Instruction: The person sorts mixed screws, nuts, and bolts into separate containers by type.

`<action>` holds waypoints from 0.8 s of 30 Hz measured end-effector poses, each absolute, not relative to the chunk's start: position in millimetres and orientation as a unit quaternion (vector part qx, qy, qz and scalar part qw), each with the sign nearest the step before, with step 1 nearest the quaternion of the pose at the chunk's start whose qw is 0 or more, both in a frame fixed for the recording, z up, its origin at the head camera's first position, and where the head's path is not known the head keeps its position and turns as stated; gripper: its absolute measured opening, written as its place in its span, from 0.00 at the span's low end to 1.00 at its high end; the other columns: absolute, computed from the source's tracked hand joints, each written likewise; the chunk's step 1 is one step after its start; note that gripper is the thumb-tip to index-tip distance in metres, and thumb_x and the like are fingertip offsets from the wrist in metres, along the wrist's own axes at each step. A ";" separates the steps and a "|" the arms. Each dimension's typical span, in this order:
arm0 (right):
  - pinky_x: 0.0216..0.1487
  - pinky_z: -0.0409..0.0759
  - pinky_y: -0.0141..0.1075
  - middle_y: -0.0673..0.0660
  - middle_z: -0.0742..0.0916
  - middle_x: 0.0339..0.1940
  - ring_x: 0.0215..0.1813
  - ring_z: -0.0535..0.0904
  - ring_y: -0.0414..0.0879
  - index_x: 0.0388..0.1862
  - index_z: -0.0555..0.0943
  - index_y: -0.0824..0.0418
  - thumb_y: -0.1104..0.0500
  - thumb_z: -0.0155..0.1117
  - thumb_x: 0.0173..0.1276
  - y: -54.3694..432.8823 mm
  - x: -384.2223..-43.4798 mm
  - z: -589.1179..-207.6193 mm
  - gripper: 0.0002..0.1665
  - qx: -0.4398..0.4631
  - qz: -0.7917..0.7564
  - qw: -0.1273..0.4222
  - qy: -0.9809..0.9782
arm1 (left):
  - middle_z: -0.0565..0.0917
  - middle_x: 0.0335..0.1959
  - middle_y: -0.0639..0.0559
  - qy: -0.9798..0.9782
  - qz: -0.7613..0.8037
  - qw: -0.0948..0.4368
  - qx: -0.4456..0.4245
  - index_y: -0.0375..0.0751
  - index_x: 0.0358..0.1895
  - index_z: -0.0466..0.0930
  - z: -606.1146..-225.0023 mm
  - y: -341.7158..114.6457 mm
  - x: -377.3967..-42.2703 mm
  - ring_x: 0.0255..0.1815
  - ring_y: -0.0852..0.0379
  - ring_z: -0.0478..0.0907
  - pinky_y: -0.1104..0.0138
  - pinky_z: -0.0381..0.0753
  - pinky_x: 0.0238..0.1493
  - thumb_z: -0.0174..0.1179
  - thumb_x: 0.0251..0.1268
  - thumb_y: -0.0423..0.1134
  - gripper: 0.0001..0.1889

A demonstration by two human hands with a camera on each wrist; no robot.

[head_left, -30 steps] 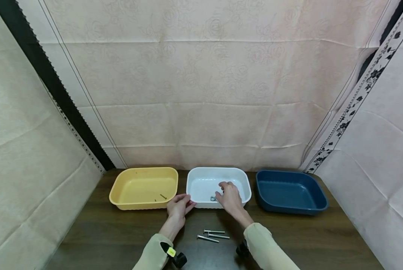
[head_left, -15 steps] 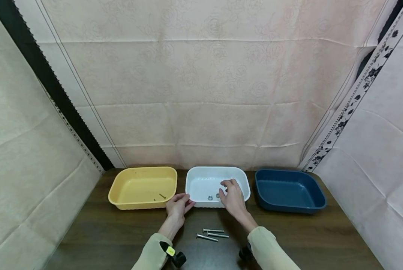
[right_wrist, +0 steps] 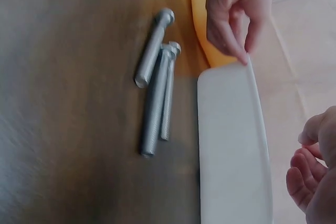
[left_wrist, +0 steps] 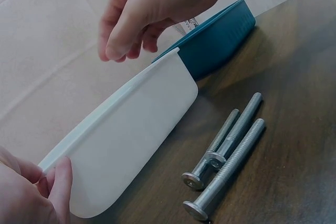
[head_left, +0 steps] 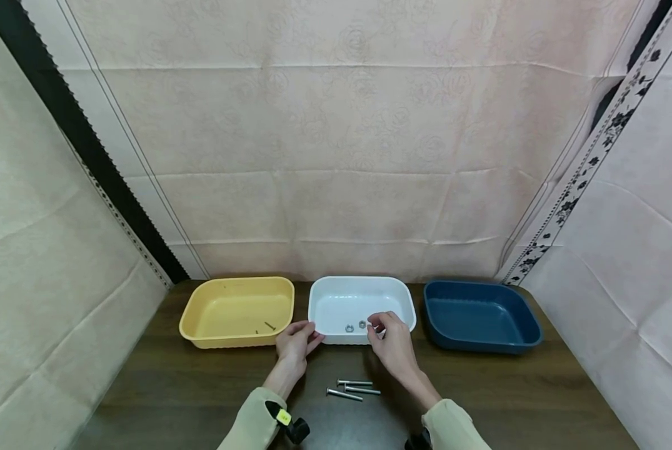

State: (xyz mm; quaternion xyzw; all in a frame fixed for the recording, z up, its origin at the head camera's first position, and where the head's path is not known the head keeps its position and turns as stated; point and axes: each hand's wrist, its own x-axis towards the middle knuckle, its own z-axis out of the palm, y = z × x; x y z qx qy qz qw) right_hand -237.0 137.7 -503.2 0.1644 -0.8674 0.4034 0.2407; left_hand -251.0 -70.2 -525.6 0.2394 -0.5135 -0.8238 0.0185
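Note:
My left hand (head_left: 295,345) pinches the front left corner of the white tray (head_left: 361,284), thumb outside against its wall. In the tray lie two metal nuts (head_left: 349,328), near the front wall. My right hand (head_left: 394,344) hovers at the tray's front right rim with its fingers bent. In the right wrist view, the thumb of the right hand (right_wrist: 317,163) is near the index finger; whether anything is between them cannot be made out. Three long metal bolts (head_left: 344,395) lie on the table in front of the tray.
A yellow tray (head_left: 237,342) with a few small screws (head_left: 270,325) stands to the left. To the right is a dark blue tray (head_left: 482,344). The brown wooden table (head_left: 161,387) ends against cloth walls (head_left: 336,206) behind and at both sides.
My right hand has drawn back toward me from over the white tray, its fingertips closer together. The two nuts now show clearly, side by side. My left hand keeps its hold on the corner.

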 end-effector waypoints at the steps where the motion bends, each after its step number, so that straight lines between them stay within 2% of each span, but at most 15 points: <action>1: 0.27 0.83 0.32 0.53 0.83 0.31 0.31 0.79 0.43 0.35 0.85 0.64 0.72 0.72 0.59 137.7 -234.2 -503.7 0.07 0.168 0.409 0.242 -0.864 | 0.77 0.47 0.29 -0.513 -0.824 0.018 0.239 0.22 0.56 0.73 -524.8 -70.3 -250.9 0.41 0.45 0.84 0.61 0.88 0.42 0.61 0.67 0.25 0.17; 11: 0.28 0.83 0.30 0.51 0.83 0.30 0.30 0.79 0.40 0.34 0.84 0.65 0.75 0.74 0.54 137.2 -206.6 -510.8 0.11 0.193 0.435 0.231 -0.848 | 0.78 0.46 0.31 -0.518 -0.823 0.013 0.235 0.23 0.58 0.73 -522.0 -71.7 -250.2 0.42 0.45 0.83 0.61 0.88 0.44 0.60 0.68 0.26 0.17; 17: 0.26 0.83 0.31 0.52 0.84 0.29 0.30 0.79 0.39 0.33 0.83 0.60 0.76 0.72 0.52 139.0 -193.6 -519.0 0.14 0.194 0.443 0.213 -0.849 | 0.78 0.43 0.34 -0.519 -0.821 0.018 0.238 0.22 0.58 0.73 -523.6 -70.9 -250.4 0.42 0.45 0.83 0.61 0.88 0.43 0.60 0.68 0.25 0.17; 24: 0.26 0.82 0.30 0.51 0.83 0.28 0.29 0.79 0.38 0.33 0.83 0.63 0.76 0.72 0.52 144.7 -179.0 -534.0 0.12 0.183 0.445 0.201 -0.853 | 0.79 0.41 0.35 -0.517 -0.823 0.023 0.234 0.22 0.57 0.72 -524.7 -69.9 -249.9 0.39 0.47 0.83 0.61 0.88 0.42 0.60 0.68 0.25 0.17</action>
